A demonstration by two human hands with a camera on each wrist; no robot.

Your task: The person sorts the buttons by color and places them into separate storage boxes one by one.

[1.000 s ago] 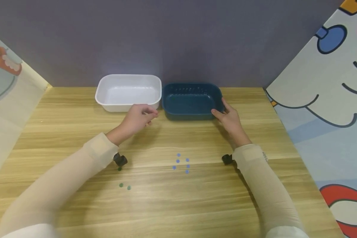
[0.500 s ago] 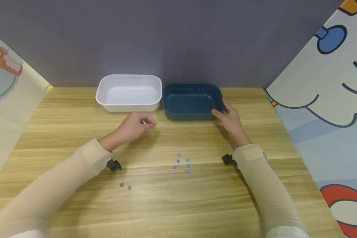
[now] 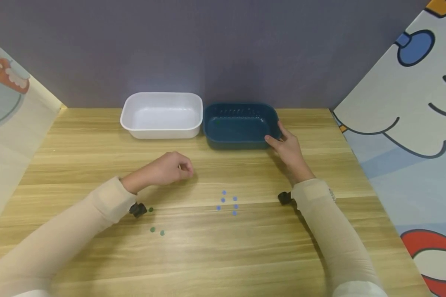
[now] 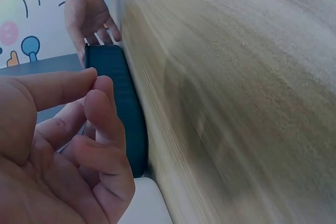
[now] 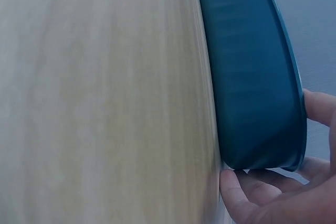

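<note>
My left hand (image 3: 171, 168) is over the table in front of the white bin (image 3: 161, 134). Its fingers curl inward with thumb and fingertip together, and nothing shows between them in the left wrist view. My right hand (image 3: 288, 150) holds the near right corner of the dark blue bin (image 3: 241, 145), thumb at the rim and fingers around the outer wall. A small green spot (image 3: 218, 122) shows inside this bin. Small green discs (image 3: 153, 229) lie near my left wrist, and several small blue discs (image 3: 223, 200) lie mid-table.
Both bins stand side by side at the back of the wooden table (image 3: 223, 255), against a grey wall (image 3: 223, 49). A panel with cartoon drawings (image 3: 423, 123) rises on the right, and another printed panel (image 3: 7, 95) stands left. Black wrist cameras (image 3: 284, 198) hang under both sleeves.
My left hand has drawn back from beside the bins toward me and slightly left. A green spot has appeared in the dark blue bin. My right hand stays at its corner.
</note>
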